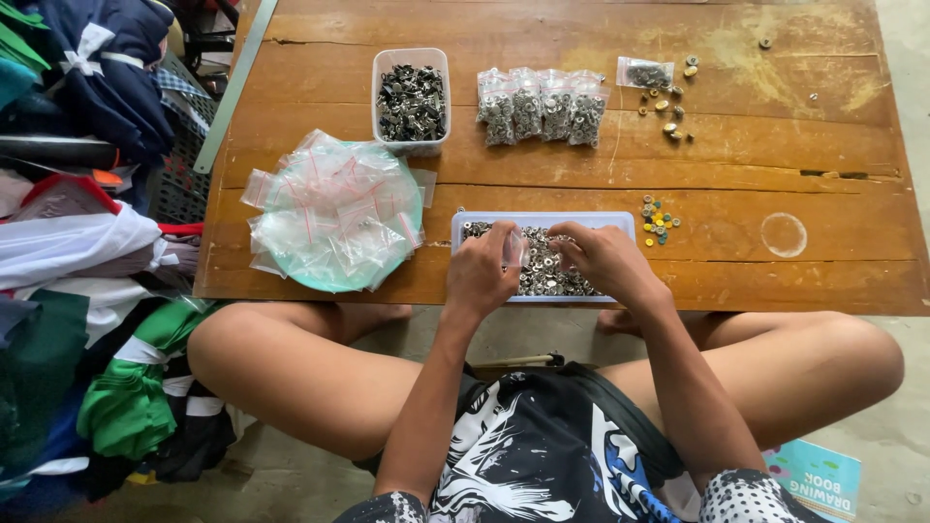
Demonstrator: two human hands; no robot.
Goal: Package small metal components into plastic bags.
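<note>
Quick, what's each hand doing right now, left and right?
Left hand: closed on a small clear bag over the tray of metal snaps.
Right hand: fingers pinched at the bag's mouth; what they hold cannot be told.

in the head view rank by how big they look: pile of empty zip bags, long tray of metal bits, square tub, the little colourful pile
1. pile of empty zip bags
2. long tray, partly hidden by both hands
3. square tub
4. little colourful pile
</note>
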